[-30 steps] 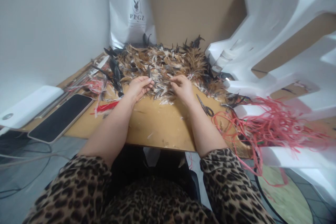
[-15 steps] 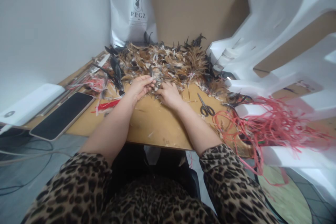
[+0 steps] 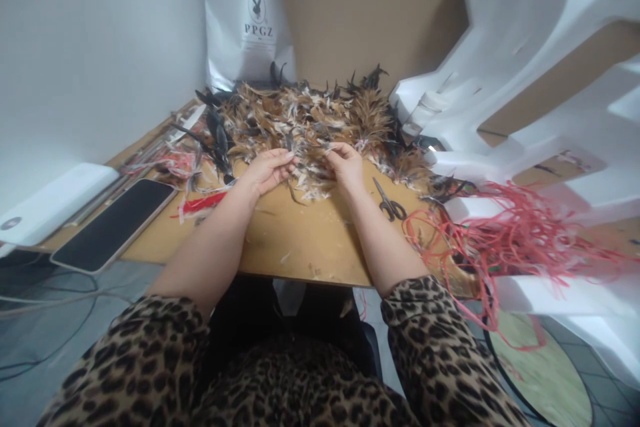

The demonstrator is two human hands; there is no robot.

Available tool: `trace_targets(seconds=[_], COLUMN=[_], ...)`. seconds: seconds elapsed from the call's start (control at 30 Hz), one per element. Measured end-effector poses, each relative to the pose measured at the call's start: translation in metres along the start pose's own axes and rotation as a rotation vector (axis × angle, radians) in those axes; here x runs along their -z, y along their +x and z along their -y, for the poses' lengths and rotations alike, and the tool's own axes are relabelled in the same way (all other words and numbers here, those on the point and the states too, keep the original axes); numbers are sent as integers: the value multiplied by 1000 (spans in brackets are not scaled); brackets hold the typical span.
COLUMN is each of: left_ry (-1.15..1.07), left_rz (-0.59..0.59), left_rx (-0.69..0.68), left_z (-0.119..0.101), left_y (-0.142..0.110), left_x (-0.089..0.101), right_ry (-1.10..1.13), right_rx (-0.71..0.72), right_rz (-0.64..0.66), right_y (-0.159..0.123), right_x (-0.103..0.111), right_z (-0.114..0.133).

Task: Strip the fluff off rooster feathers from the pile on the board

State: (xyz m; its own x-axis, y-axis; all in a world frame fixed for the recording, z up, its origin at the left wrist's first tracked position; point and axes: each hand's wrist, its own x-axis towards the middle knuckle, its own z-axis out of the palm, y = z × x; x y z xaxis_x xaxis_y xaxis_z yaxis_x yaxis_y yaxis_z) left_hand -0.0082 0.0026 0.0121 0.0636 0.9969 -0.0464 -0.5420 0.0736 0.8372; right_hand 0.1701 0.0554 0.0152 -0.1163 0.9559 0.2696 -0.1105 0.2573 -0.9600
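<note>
A broad heap of brown, white and black feathers (image 3: pixel 310 120) covers the back of a wooden board (image 3: pixel 295 240). My left hand (image 3: pixel 265 170) rests at the heap's front edge with its fingers curled and pinched on a small bunch of feathers. My right hand (image 3: pixel 346 165) is just to the right, knuckles up, its fingertips pinched on feathers pulled from the heap. The two hands sit close together, a few centimetres apart.
Black scissors (image 3: pixel 387 200) lie right of my right hand. A tangle of red strings (image 3: pixel 500 240) spreads at the right under white foam shapes (image 3: pixel 525 80). A phone (image 3: pixel 113 223) and white box (image 3: pixel 50 203) lie left. A white bag (image 3: pixel 247 20) stands behind.
My right hand, which had slid left and down onto the board beside the left hand, has lifted back to the heap's edge and pinches feathers. The left hand has barely moved.
</note>
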Motion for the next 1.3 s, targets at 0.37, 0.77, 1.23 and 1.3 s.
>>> trace_targets(seconds=[0.37, 0.77, 1.23, 1.3], left_ry=[-45, 111, 142, 141], left_rz=[78, -40, -32, -24], left_rx=[141, -36, -49, -48], left_z=[4, -2, -4, -5], left_y=[-2, 1, -3, -4], left_x=[-5, 6, -2, -3], right_ry=[-514, -673, -73, -122], right_rx=[648, 642, -403, -387], right_rz=[127, 315, 410, 387], right_y=[-17, -12, -23, -23], right_x=[-7, 1, -15, -16], right_z=[5, -3, 18, 16])
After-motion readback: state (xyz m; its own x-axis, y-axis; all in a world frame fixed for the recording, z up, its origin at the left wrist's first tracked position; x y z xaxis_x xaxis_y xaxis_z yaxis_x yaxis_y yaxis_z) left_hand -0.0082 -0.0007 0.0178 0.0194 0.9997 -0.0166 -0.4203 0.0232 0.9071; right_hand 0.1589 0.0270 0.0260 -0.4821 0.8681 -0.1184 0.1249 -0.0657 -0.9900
